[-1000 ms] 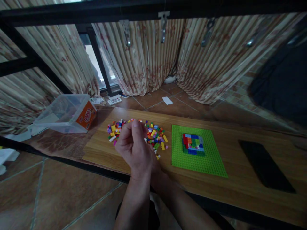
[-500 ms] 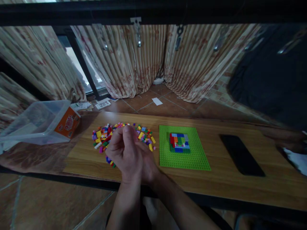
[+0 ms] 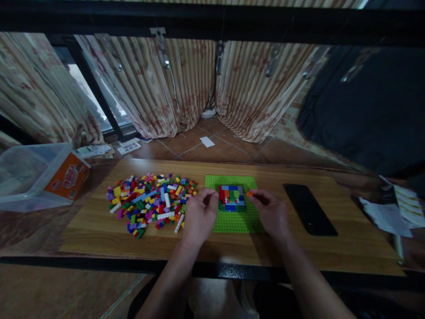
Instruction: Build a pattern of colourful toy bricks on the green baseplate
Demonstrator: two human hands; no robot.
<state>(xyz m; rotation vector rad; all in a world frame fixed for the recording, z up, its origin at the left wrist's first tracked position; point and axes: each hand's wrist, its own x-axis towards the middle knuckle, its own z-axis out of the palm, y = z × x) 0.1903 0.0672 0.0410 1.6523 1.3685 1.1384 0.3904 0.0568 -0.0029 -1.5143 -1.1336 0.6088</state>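
Observation:
On the green baseplate [image 3: 232, 223] stands a low square structure of toy bricks [image 3: 232, 198] in red, blue, white and green, with a hollow middle. Just right of it, my right hand [image 3: 272, 212] pinches a small orange brick [image 3: 249, 194] between thumb and fingertips. My left hand [image 3: 201, 215] is at the structure's left side, over the baseplate's left edge. Its thumb and fingers are pressed together, and whatever they hold is hidden. A heap of loose toy bricks [image 3: 151, 201] in many colours spreads over the wooden board to the left.
A clear plastic bin [image 3: 36, 195] with an orange label stands at the far left. To the right lies a black phone [image 3: 309, 210] on the wooden board [image 3: 109, 243]. Papers [image 3: 387, 217] sit at the far right. Striped curtains [image 3: 179, 88] hang behind.
My hands were close together over the brick heap. They have since separated and moved right to either side of the structure, where the orange brick now shows in my right hand. The view has shifted right.

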